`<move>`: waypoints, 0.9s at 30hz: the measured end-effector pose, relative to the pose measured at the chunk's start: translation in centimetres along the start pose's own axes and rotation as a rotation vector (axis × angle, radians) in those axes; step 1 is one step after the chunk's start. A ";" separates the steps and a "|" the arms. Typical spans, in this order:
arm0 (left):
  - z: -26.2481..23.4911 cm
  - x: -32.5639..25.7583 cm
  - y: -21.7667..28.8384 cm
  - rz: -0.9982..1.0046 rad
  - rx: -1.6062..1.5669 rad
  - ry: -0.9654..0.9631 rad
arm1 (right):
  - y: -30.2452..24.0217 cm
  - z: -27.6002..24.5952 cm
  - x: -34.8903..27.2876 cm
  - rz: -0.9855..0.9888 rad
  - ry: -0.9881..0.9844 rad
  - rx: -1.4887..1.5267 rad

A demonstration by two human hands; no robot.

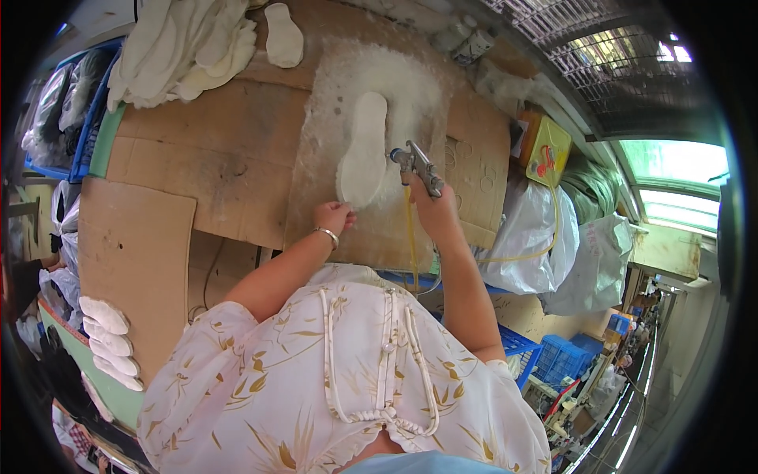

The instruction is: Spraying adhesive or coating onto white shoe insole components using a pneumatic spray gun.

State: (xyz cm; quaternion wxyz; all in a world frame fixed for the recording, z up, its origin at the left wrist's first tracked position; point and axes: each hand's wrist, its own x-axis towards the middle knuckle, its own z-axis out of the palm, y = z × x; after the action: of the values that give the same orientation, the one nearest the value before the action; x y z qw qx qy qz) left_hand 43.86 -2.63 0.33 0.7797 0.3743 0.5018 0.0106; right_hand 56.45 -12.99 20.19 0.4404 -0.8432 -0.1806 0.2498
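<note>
A cream-white insole (364,150) lies lengthwise on a cardboard sheet (309,186) crusted with whitish residue. At the insole's near, wider end is my left hand (335,217), its fingers pinched together on the edge. My right hand (436,212) is wrapped around the handle of a metal spray gun (418,167), held just right of the insole with its nozzle end toward it. A yellowish hose (412,237) hangs down from the gun. The right hand's trigger fingers are partly hidden behind the gun.
A pile of white insoles (185,47) and one single insole (283,35) lie at the far left. More insoles (110,340) overlap at the near left. On the right stand a yellow container (549,150), plastic bags (533,237) and blue crates (560,359).
</note>
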 end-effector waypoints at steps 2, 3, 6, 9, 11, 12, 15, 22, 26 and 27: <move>0.0 -0.1 0.1 -0.004 0.019 0.002 | -0.9 -0.1 1.4 0.007 0.024 0.004; 0.0 -0.2 0.2 0.002 0.016 0.004 | -1.2 -0.1 2.2 0.000 0.022 0.004; 0.2 -0.5 0.7 0.007 0.022 0.008 | -1.8 -0.6 3.6 0.026 0.040 0.046; -0.1 -1.1 1.3 -0.031 0.000 -0.037 | -1.9 -0.6 4.1 0.009 0.115 0.057; 0.4 -1.7 2.0 0.034 -0.033 -0.087 | -0.7 -2.0 3.3 -0.053 0.140 0.007; 1.2 -1.9 2.6 0.095 -0.064 -0.119 | 0.1 -2.9 2.4 -0.075 0.141 -0.014; 1.9 -2.3 5.1 0.263 -0.167 -0.247 | -2.4 -3.5 -1.7 0.034 0.112 0.229; -4.4 -11.1 14.7 0.457 -0.731 -0.344 | 0.5 -3.9 -4.2 0.116 -0.006 0.244; -12.4 -16.6 15.9 0.672 -0.918 -0.294 | 0.3 -2.5 -4.8 0.109 -0.112 0.217; -14.4 -18.1 16.3 0.715 -0.967 -0.197 | 0.4 -2.0 -4.9 0.110 -0.145 0.193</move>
State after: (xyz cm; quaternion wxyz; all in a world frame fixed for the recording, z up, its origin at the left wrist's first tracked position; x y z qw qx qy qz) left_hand 29.33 10.21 20.92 0.8522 0.1224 0.2089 0.4639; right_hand 53.67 -17.04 22.12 0.4911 -0.7851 -0.1408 0.3502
